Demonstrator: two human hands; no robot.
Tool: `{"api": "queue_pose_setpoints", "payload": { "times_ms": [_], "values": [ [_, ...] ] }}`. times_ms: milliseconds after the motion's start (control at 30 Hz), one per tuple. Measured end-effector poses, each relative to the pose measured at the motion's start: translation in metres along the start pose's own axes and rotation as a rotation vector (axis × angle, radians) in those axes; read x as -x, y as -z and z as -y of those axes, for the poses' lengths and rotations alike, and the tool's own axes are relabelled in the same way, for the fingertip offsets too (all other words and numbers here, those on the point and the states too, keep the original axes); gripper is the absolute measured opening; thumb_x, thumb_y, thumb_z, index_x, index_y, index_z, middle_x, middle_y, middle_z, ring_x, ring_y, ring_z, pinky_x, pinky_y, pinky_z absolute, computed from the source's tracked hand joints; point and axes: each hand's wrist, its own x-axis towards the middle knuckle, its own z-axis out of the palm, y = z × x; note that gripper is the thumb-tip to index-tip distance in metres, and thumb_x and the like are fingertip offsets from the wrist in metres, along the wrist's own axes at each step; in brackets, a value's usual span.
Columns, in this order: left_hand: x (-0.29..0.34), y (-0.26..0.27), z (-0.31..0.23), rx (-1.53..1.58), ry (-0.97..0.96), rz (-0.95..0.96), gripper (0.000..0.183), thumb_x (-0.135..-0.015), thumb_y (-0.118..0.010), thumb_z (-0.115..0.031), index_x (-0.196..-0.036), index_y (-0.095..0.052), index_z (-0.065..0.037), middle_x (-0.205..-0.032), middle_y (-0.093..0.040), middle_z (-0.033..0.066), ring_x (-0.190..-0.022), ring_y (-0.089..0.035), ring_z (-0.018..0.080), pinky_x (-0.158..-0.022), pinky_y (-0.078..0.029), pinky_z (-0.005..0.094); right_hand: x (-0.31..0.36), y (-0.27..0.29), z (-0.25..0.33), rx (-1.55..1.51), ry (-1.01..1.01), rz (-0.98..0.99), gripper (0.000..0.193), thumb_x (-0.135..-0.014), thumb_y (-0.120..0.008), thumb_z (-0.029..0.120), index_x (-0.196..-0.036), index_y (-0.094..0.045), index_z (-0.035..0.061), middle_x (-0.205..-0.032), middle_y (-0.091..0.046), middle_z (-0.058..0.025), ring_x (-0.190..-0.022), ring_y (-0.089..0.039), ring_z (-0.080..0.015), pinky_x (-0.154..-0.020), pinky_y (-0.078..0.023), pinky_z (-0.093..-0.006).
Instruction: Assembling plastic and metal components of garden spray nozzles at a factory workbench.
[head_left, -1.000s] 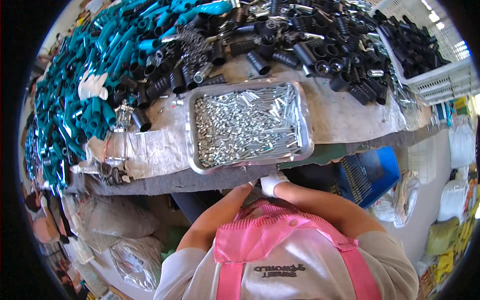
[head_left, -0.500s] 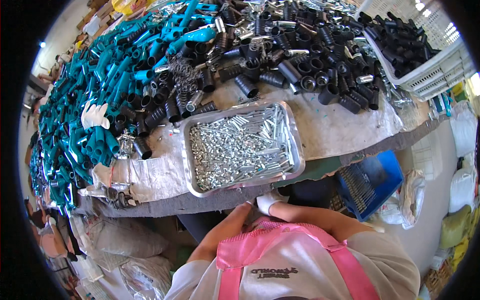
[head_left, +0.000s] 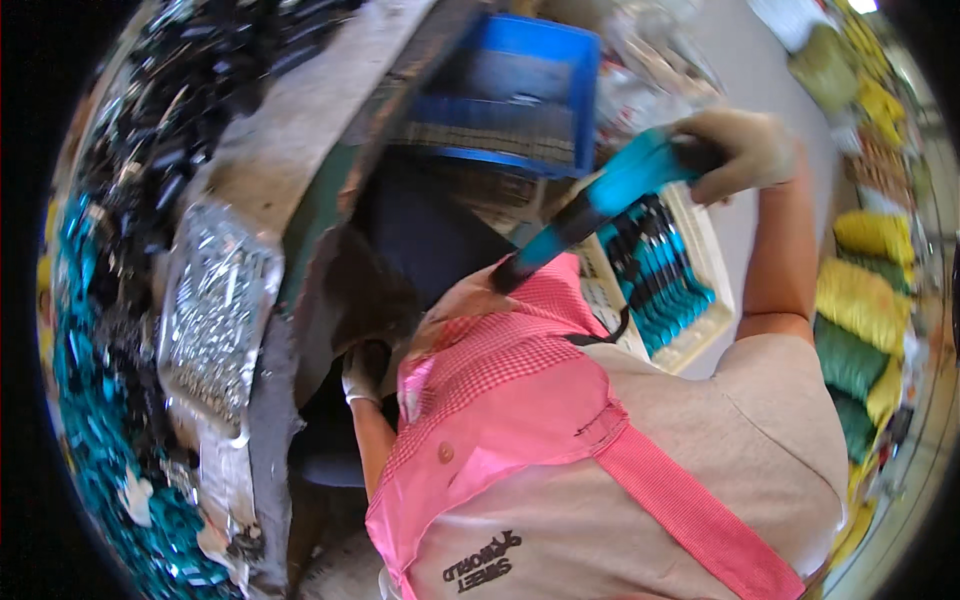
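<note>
My right hand (head_left: 742, 152), in a pale glove, is raised on the right with its fingers wrapped round the black end of a long teal-and-black hand tool (head_left: 610, 190). Motion smears the tool, so its exact kind is unclear; it slants down toward my pink checked apron. Beneath it stands a cream crate (head_left: 722, 300) with several similar teal-and-black tools lined up in it. Low beside the table edge is my left hand (head_left: 362, 372), in a white glove. Its fingers are in shadow against dark cloth, and whether they hold anything is hidden.
On the left, the table bears a metal tray (head_left: 215, 320) of small silvery parts, heaped black tubes (head_left: 170, 130) and teal parts (head_left: 95, 350). A blue crate (head_left: 585, 100) stands beyond my legs. Yellow and green sacks (head_left: 865, 290) line the far right.
My view has swung to the right, away from the table. My right hand has gone from my lap up to the right and now holds the teal-and-black tool. The cream crate has come into view.
</note>
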Motion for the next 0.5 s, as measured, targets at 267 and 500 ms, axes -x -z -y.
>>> {"api": "queue_pose_setpoints", "payload": {
  "times_ms": [267,500],
  "values": [
    [0.031,0.042,-0.048,0.107,-0.222,-0.153,0.03,-0.082,-0.057,-0.028,-0.109,-0.058,-0.015,-0.114,-0.059,0.0127,-0.105,-0.054,0.0351,-0.089,-0.046,0.0394,0.001,-0.101,-0.262,0.214,-0.748,-0.301,0.028,-0.078,-0.061,0.023,-0.087,-0.065,-0.0032,-0.089,-0.066,-0.021,-0.073,-0.067,-0.0285,-0.069,-0.055,-0.0397],
    [0.035,0.019,0.025,-0.066,-0.027,-0.079,0.044,-0.086,-0.052,-0.027,-0.127,-0.05,-0.011,-0.126,-0.054,0.0142,-0.116,-0.051,0.0302,-0.094,-0.044,0.0387,-0.06,-0.352,-0.422,0.361,-0.737,0.106,0.054,-0.089,-0.03,0.016,-0.143,-0.026,0.0111,-0.149,-0.026,-0.0126,-0.135,-0.027,-0.034,-0.11,-0.024,-0.0455]
  ]
}}
